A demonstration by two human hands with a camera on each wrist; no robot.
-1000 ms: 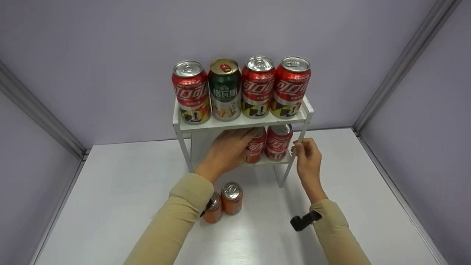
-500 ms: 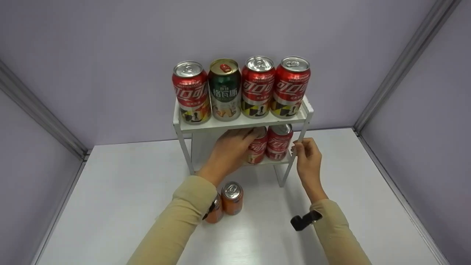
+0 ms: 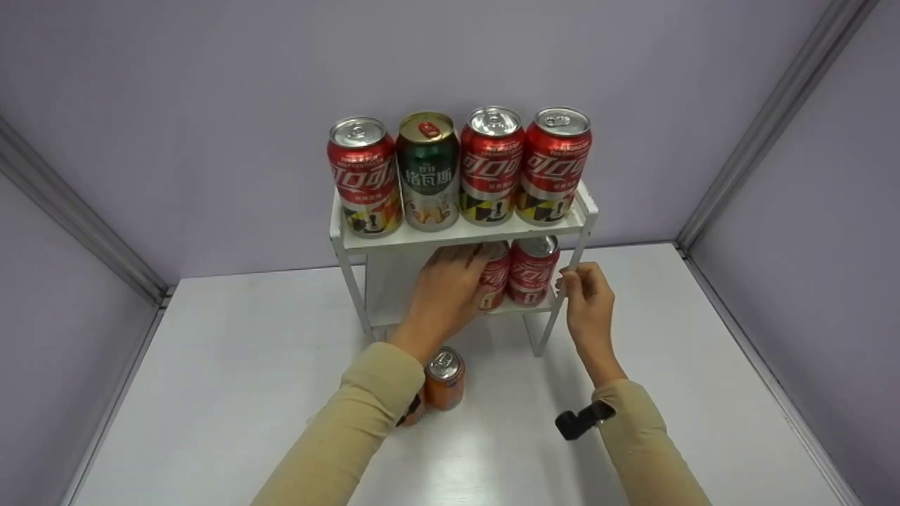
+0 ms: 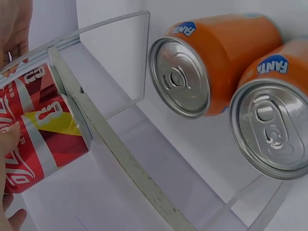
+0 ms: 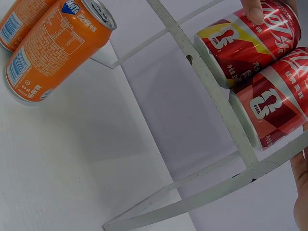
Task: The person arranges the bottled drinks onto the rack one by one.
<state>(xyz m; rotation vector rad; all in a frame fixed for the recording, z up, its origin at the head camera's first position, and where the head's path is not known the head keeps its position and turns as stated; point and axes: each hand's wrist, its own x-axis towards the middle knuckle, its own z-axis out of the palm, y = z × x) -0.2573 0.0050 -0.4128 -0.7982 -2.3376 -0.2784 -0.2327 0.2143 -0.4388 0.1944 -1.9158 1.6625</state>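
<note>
A white two-tier rack (image 3: 457, 239) stands against the back wall. My left hand (image 3: 443, 292) reaches under its upper shelf and holds a red Coca-Cola can (image 4: 53, 139) upright on the lower shelf; the thumb lies on the can's front. Right beside it is a second red Coca-Cola can (image 3: 532, 274), which appears to touch the first. At the rack's right front post, my right hand (image 3: 590, 302) grips the frame with thumb and curled fingers. In the right wrist view, part of that hand (image 5: 301, 178) shows behind the post.
On the upper shelf stand three red Coca-Cola cans (image 3: 365, 183) and a green-and-white can (image 3: 429, 176) in one row. Two orange Fanta cans (image 3: 445, 383) stand on the white table (image 3: 232, 393) before the rack, one partly hidden by the left forearm. Walls enclose the sides.
My left hand has shifted slightly right, and its can has moved a little toward the neighbouring red can. The right hand stays at the post.
</note>
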